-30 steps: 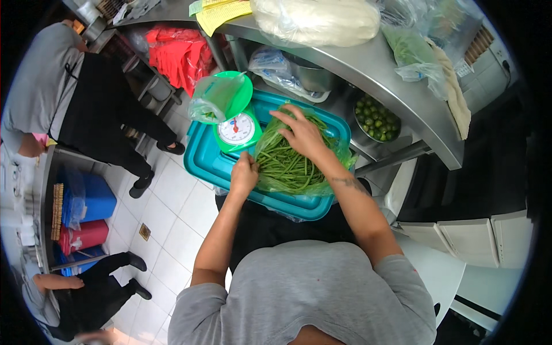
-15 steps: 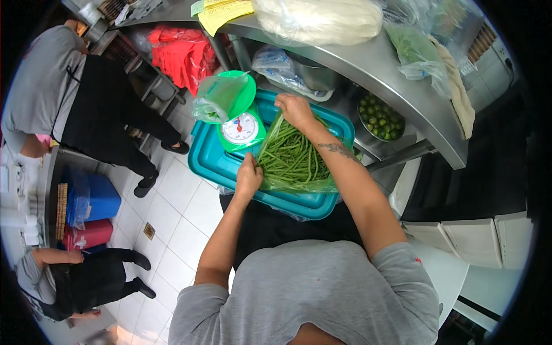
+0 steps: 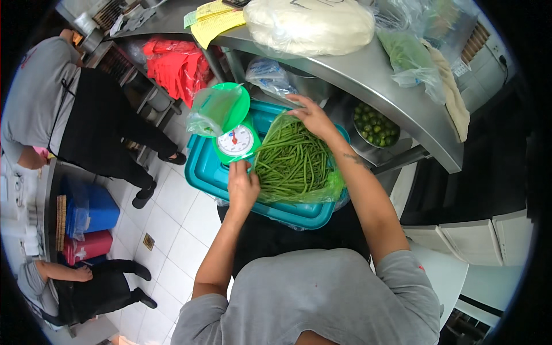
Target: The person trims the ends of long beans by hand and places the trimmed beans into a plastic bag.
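A clear green plastic bag of long green beans [image 3: 296,161] lies open in a teal tray [image 3: 201,178] over my lap. My left hand [image 3: 243,187] is at the bag's left side, just below the green scale, its fingers loosely bent and apart. My right hand [image 3: 310,115] is at the bag's upper edge, fingers apart. The scale [image 3: 234,140] stands in the tray's left part, with a round pan [image 3: 241,100] holding a clear plastic bag [image 3: 210,109].
A steel counter [image 3: 339,75] carries a large white bagged bundle [image 3: 307,26], yellow papers and bagged greens. Below are a bowl of small green fruit [image 3: 376,123] and red bags [image 3: 175,69]. Two co-workers [image 3: 95,115] [image 3: 86,287] stand at left by blue and red bins [image 3: 86,207].
My left hand has loosened from the bag's edge and sits further left. My right hand has moved up to the bag's top edge and its fingers have spread again.
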The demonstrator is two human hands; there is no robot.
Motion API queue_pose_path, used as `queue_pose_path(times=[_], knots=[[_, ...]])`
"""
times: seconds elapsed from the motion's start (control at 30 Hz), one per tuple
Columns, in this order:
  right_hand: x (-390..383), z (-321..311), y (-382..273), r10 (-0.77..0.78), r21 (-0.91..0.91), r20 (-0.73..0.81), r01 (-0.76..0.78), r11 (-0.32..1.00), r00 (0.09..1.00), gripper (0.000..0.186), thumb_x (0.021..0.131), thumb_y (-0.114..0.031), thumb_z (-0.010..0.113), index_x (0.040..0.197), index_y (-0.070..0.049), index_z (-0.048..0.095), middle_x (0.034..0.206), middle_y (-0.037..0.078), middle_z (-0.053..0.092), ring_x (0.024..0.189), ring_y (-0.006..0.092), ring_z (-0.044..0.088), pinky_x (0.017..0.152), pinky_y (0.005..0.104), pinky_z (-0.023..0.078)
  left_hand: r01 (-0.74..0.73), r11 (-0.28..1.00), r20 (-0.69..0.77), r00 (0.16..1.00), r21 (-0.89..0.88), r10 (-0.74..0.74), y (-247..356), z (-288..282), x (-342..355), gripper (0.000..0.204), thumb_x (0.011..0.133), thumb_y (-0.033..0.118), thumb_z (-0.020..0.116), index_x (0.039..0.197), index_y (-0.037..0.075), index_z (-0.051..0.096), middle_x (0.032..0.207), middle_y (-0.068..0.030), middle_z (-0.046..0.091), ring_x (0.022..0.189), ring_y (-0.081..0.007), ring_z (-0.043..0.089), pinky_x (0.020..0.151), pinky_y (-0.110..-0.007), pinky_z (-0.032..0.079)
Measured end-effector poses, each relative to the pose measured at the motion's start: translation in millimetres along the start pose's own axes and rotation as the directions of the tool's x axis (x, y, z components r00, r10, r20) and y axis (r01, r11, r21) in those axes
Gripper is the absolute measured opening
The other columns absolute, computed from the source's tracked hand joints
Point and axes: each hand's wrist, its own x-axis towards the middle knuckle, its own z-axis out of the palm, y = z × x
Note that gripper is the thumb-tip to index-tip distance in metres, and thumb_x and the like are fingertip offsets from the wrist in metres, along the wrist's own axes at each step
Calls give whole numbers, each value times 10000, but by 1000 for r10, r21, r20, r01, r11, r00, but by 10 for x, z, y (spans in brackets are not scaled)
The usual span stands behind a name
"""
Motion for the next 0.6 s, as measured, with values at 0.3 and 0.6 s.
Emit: queue_pose_path(times=[0.3, 0.6], knots=[[-973, 81, -134, 93, -474, -57, -109, 874, 994, 228, 834, -60, 577, 1052, -33, 516, 1040, 120, 550, 813, 220, 594, 723, 327, 458, -382, 878, 68, 923, 289, 379, 386, 588, 541, 349, 691, 121, 627, 1010, 33, 516, 933, -143, 503, 888, -311, 485, 754, -428, 371], [-967, -246, 95, 427, -642, -302, -513, 570, 852, 511, 801, -282, 635, 1237, -66, 480, 1117, 145, 583, 1041, 335, 522, 883, 425, 405, -388, 850, 147, 922, 357, 359, 343, 592, 399, 380, 676, 75, 588, 1038, 34, 480, 979, -154, 487, 927, -318, 472, 768, -439, 354]])
